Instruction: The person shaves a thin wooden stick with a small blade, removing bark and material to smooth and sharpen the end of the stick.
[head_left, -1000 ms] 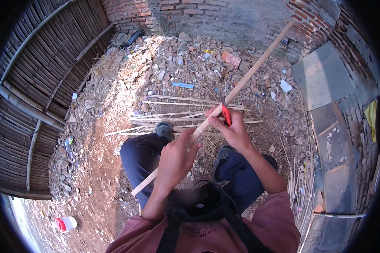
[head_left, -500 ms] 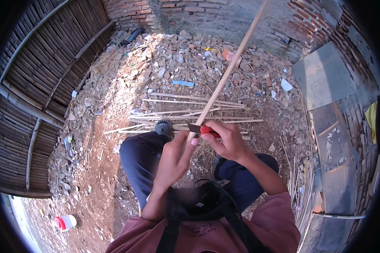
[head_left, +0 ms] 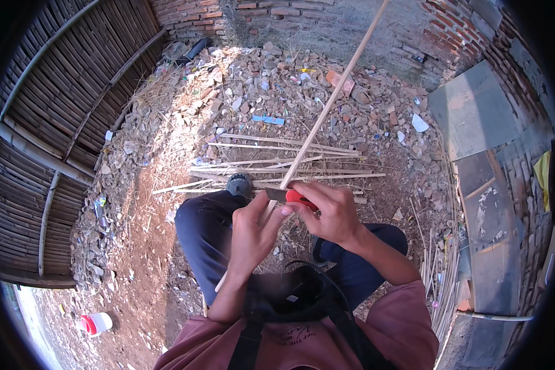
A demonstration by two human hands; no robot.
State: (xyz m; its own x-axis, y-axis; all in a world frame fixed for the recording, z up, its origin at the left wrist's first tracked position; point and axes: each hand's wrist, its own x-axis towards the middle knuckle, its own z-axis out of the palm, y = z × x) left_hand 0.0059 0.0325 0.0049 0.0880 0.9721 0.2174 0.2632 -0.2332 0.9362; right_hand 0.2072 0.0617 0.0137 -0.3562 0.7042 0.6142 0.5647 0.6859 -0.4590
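A long, pale wooden strip (head_left: 324, 113), probably split bamboo, slants from my lap up toward the far wall. My left hand (head_left: 250, 233) is closed around its near part, and the lower end shows beside my left wrist. In my right hand (head_left: 334, 213) is a knife (head_left: 300, 198) with a red handle and a short, broad dark blade. That blade lies across the strip just above my left fingers, and the two hands almost touch. My right thumb is close to the strip and blade.
Several cut strips (head_left: 253, 169) lie on the ground beyond my feet, and more thin strips (head_left: 436, 271) lie at the right. Rubble (head_left: 259, 92) reaches the brick wall (head_left: 290, 21). A slatted bamboo wall (head_left: 49, 105) stands left, near a red-and-white container (head_left: 97, 324).
The strip has slid toward me through my left hand and turned to a narrower side, its lower end now showing by my wrist. The knife and right hand have shifted slightly down and left.
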